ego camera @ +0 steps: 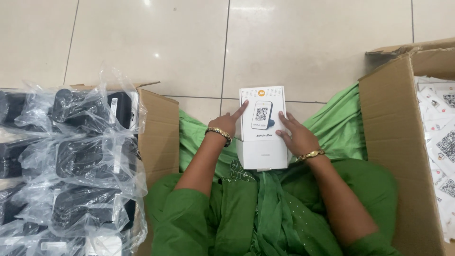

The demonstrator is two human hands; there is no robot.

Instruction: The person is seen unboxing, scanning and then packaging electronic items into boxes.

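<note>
A small white product box (pixel 262 128) stands on my lap between my hands, its lid showing a picture of a dark device with a square code. My left hand (pixel 228 124) grips its left side, the index finger stretched up along the lid's edge. My right hand (pixel 296 135) holds the right side with fingers spread against the lid. Both wrists wear gold bracelets. Green clothing (pixel 265 208) covers my lap under the box.
On the left an open cardboard carton (pixel 159 132) holds several black devices (pixel 90 161) in clear plastic bags. On the right another open carton (pixel 393 142) holds white printed boxes (pixel 441 137). Beige floor tiles (pixel 189 42) lie ahead.
</note>
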